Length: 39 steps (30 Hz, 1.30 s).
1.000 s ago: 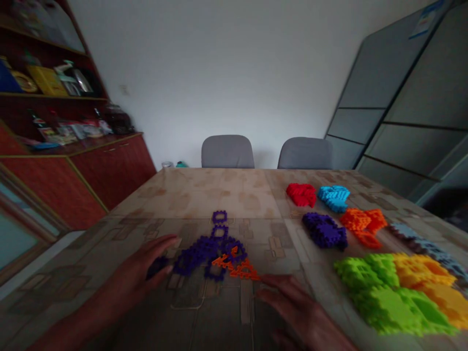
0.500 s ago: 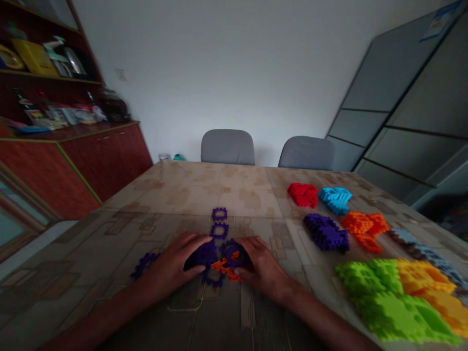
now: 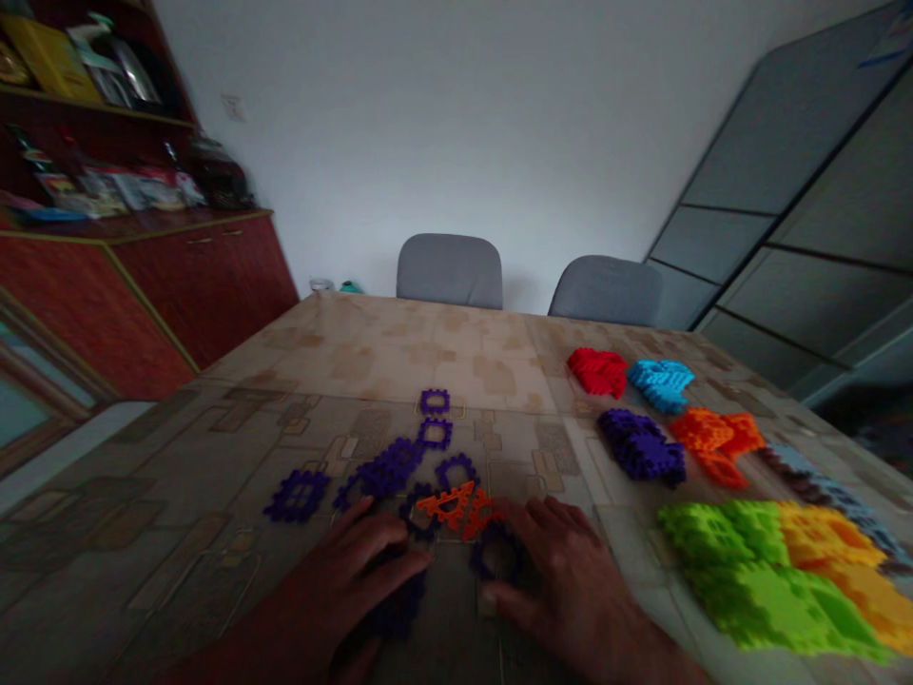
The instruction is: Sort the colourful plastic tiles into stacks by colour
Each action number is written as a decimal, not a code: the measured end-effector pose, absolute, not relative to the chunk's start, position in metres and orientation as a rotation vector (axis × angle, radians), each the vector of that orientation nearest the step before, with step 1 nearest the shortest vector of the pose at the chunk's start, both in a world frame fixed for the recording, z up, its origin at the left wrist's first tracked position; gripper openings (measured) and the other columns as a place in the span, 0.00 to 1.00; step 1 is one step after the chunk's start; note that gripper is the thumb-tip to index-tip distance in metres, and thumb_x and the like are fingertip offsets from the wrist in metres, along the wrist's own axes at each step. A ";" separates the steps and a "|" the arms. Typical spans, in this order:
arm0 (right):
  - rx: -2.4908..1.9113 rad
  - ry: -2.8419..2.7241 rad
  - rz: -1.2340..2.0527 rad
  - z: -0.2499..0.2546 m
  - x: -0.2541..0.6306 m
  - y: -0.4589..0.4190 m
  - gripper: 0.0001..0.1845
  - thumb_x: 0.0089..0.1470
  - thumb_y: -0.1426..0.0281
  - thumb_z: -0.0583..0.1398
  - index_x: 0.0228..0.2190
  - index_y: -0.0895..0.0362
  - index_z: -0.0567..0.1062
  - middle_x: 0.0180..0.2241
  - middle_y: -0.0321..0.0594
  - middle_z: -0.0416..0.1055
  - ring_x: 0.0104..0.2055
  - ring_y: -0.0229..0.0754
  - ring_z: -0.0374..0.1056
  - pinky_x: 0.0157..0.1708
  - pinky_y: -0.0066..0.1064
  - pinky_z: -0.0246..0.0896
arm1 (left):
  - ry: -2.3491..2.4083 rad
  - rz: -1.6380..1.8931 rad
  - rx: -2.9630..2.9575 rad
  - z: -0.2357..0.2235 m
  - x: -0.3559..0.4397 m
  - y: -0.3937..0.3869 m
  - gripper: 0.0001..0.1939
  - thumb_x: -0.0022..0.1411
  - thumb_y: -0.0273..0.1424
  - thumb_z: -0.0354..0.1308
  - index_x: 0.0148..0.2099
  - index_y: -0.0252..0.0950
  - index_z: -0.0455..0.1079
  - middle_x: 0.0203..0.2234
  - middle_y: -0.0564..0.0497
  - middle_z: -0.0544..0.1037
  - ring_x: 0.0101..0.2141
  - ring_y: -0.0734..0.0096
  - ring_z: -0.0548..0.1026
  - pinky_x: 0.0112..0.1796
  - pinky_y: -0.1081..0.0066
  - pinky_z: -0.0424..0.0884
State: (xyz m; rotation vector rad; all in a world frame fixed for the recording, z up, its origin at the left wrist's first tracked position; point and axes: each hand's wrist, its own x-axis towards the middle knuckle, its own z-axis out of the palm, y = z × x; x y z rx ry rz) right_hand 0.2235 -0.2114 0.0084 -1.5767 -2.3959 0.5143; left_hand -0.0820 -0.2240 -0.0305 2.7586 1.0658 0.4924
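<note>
Both hands lie low on the tabletop (image 3: 442,352) in the head view. Left hand (image 3: 357,571) rests palm down with fingers curled over a dark purple piece (image 3: 399,609) that shows beneath it; whether it truly grips the piece I cannot tell. Right hand (image 3: 563,590) lies spread and loose, its thumb and forefinger around a dark purple ring piece (image 3: 495,561) flat on the tabletop, touching it but not clenched. Just beyond the fingertips of both hands, between them, lie orange pieces (image 3: 460,506), and farther out a scatter of purple pieces (image 3: 389,471) running away from the person. Well to the right of the right hand sit sorted heaps: green pile (image 3: 742,580), yellow pile (image 3: 842,561), purple pile (image 3: 642,445), orange pile (image 3: 717,436), red pile (image 3: 597,371), blue pile (image 3: 660,382).
</note>
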 end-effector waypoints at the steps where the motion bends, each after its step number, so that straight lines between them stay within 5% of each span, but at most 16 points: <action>1: -1.552 -2.424 0.533 0.013 0.227 -0.211 0.30 0.55 0.56 0.66 0.57 0.54 0.73 0.46 0.50 0.76 0.48 0.59 0.70 0.50 0.55 0.65 | 1.091 0.502 2.761 -0.027 -0.083 -0.223 0.45 0.53 0.22 0.55 0.72 0.53 0.52 0.65 0.50 0.67 0.62 0.52 0.67 0.63 0.49 0.65; 5: -1.267 -2.605 0.680 0.026 0.243 -0.205 0.32 0.56 0.74 0.63 0.62 0.53 0.68 0.58 0.46 0.70 0.59 0.54 0.65 0.59 0.48 0.61 | 1.194 0.530 2.773 -0.024 -0.081 -0.210 0.40 0.64 0.30 0.56 0.73 0.47 0.45 0.65 0.47 0.66 0.64 0.49 0.65 0.62 0.46 0.64; 10: -1.050 -2.712 0.799 0.027 0.242 -0.205 0.41 0.50 0.84 0.60 0.63 0.49 0.66 0.66 0.41 0.63 0.66 0.50 0.58 0.64 0.43 0.55 | 1.376 0.504 2.769 -0.031 -0.056 -0.184 0.37 0.62 0.39 0.65 0.69 0.40 0.55 0.59 0.40 0.73 0.60 0.41 0.69 0.62 0.39 0.59; 17: -1.068 -2.711 0.759 0.025 0.230 -0.199 0.34 0.55 0.79 0.61 0.62 0.51 0.67 0.61 0.42 0.69 0.60 0.49 0.63 0.62 0.43 0.56 | 1.406 0.551 2.633 -0.032 -0.038 -0.174 0.39 0.56 0.26 0.61 0.68 0.43 0.56 0.54 0.44 0.76 0.54 0.50 0.72 0.61 0.45 0.59; 24: -1.117 -2.737 0.734 0.017 0.230 -0.193 0.37 0.56 0.70 0.67 0.64 0.53 0.64 0.62 0.45 0.65 0.63 0.52 0.58 0.66 0.45 0.49 | 1.342 0.510 2.611 -0.038 -0.048 -0.169 0.41 0.56 0.26 0.63 0.69 0.45 0.55 0.62 0.46 0.71 0.63 0.47 0.65 0.63 0.43 0.54; 32: -1.090 -2.714 0.715 0.020 0.235 -0.191 0.35 0.55 0.64 0.69 0.61 0.55 0.67 0.59 0.44 0.67 0.60 0.50 0.59 0.63 0.41 0.52 | 1.421 0.659 2.620 -0.027 -0.065 -0.165 0.38 0.62 0.32 0.64 0.70 0.47 0.53 0.58 0.45 0.73 0.59 0.48 0.70 0.64 0.40 0.52; 39: -1.039 -2.702 0.792 0.024 0.231 -0.196 0.38 0.56 0.73 0.68 0.64 0.47 0.62 0.61 0.38 0.66 0.62 0.48 0.59 0.64 0.43 0.48 | 1.333 0.733 2.734 -0.014 -0.062 -0.192 0.39 0.67 0.43 0.62 0.72 0.47 0.47 0.55 0.45 0.76 0.55 0.48 0.74 0.63 0.43 0.57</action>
